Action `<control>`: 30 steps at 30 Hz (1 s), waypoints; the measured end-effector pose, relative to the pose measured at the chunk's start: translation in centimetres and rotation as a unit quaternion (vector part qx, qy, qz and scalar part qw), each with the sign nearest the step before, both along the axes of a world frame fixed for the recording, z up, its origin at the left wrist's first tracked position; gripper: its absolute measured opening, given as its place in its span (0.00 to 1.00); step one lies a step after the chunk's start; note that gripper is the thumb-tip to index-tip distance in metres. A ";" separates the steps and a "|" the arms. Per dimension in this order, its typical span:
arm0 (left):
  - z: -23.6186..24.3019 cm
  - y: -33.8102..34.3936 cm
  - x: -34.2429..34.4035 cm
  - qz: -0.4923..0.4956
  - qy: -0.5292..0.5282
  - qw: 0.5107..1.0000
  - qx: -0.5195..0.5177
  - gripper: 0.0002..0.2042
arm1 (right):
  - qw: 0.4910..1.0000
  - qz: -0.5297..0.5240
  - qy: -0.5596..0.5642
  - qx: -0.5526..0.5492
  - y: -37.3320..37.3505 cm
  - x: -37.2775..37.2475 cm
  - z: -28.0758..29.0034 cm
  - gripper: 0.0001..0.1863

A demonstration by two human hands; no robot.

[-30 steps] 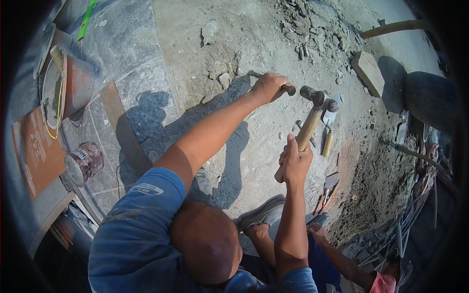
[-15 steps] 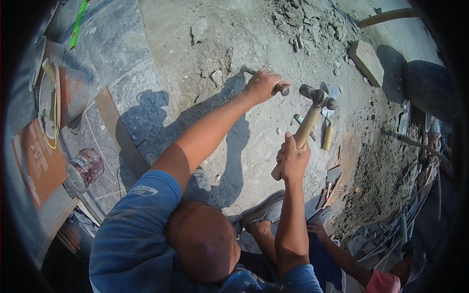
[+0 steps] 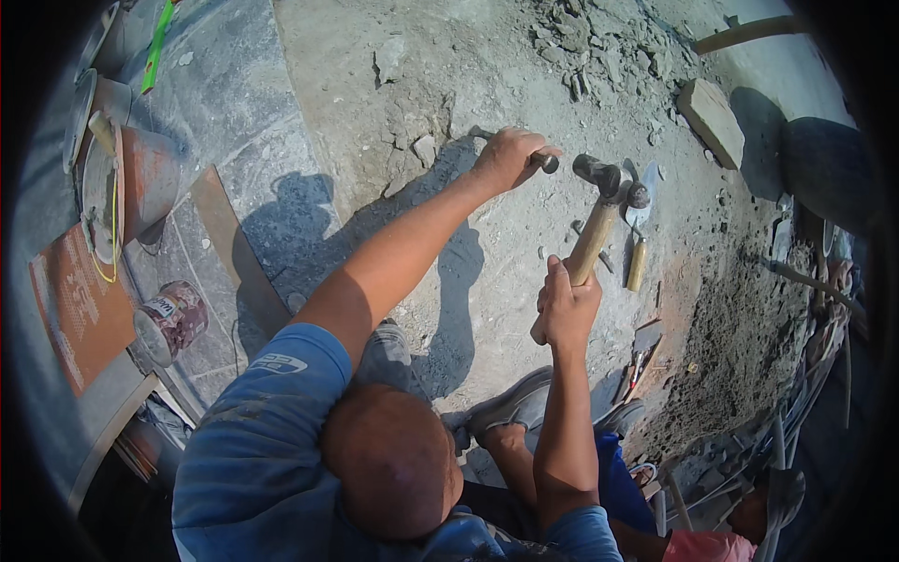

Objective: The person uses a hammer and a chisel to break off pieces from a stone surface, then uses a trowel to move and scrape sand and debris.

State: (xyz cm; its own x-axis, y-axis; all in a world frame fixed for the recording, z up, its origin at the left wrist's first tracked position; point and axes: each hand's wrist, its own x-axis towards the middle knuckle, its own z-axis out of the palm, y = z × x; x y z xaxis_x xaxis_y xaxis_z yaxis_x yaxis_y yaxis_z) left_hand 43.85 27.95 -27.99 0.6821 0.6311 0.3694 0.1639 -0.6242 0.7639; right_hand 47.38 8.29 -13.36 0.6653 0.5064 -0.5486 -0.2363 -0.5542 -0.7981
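"The left hand (image 3: 510, 161) is closed firmly around what?"
"A dark, round-ended metal bar (image 3: 545, 163) at one o'clock in the view."
"The right hand (image 3: 569, 309)?"
"Wrapped round a wooden-handled, dark steel hammer (image 3: 593, 239) at two o'clock, its head apart from the bar. A wooden-handled, pale-bladed trowel (image 3: 638, 266) lies on dusty grey ground (image 3: 506, 253)."

Hard sunlight falls on the dusty ground (image 3: 506, 253) we look down on, casting dark shadows (image 3: 459, 328) below the left fingers (image 3: 526, 143). Well to the fingers' left, we see large grey floor tiles (image 3: 225, 84), whitened with dust. Broken rubble (image 3: 599, 56) litters the ground beyond them. Far to their right lies a smooth pale surface (image 3: 805, 75), and coarse dark soil (image 3: 740, 347) spreads to their lower right.
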 end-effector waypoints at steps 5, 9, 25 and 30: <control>0.4 0.3 -0.3 -0.008 0.013 1.000 0.003 0.04 | 0.903 -0.158 -0.181 0.358 3.8 6.5 15.0 0.17; 0.9 -0.1 0.4 0.008 -0.012 1.000 -0.007 0.15 | 0.787 -0.253 -0.212 0.522 4.3 5.1 13.5 0.21; -0.2 -0.5 0.7 -0.025 0.014 1.000 0.006 0.10 | 0.882 -0.200 -0.130 0.406 2.7 2.5 6.2 0.15; -1.4 -0.8 0.0 -0.046 0.002 0.998 0.034 0.08 | 0.998 -0.013 0.056 -0.005 -1.3 -2.8 -3.0 0.09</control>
State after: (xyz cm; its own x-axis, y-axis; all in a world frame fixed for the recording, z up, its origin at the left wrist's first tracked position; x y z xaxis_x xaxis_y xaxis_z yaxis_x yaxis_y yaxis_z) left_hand 43.88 27.18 -29.38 0.7382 0.5386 0.4062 0.1058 -0.6871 0.7188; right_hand 44.60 7.00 -16.37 0.6131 0.4833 -0.6249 -0.3381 -0.5543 -0.7605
